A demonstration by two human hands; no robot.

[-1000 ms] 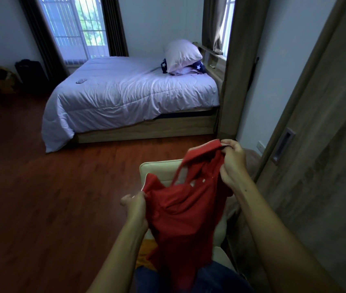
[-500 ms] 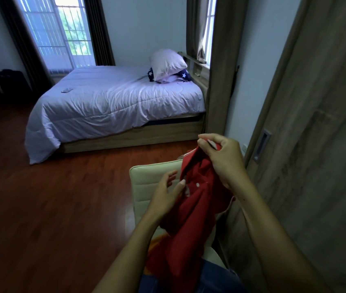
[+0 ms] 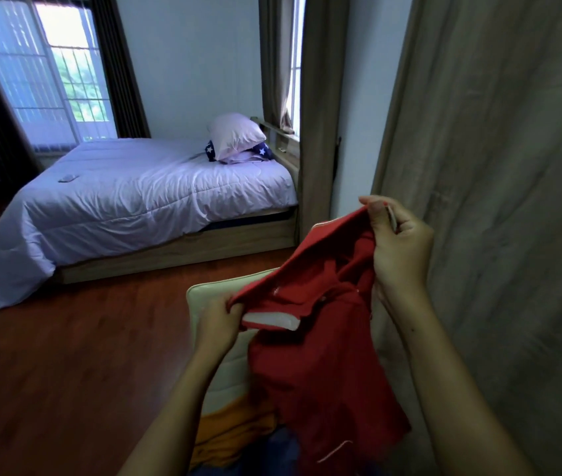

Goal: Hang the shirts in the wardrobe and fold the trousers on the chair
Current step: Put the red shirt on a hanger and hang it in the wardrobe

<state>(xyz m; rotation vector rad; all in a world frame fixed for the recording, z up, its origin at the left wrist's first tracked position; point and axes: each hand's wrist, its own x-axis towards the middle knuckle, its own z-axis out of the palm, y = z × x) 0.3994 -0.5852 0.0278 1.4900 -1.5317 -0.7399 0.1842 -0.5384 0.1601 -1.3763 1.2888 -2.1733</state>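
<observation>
I hold a red polo shirt [image 3: 320,355] with a white-edged collar up in front of me, over the cream chair [image 3: 217,379]. My left hand [image 3: 216,322] pinches the collar's left end. My right hand [image 3: 398,249] grips the other end higher up, close to the wardrobe's wooden door [image 3: 499,201]. The shirt's body hangs down between my arms. On the chair seat lie an orange garment [image 3: 234,431] and a dark blue garment [image 3: 286,451], both partly hidden by the shirt.
A bed [image 3: 142,201] with a pale duvet and pillows [image 3: 234,139] stands across the wooden floor [image 3: 66,355]. A wooden post [image 3: 320,115] rises beside the bed. Curtained windows fill the back left.
My left hand has closed on the collar's left end and pulled it out sideways. My right hand has risen with the other end. The view has swung toward the wardrobe door.
</observation>
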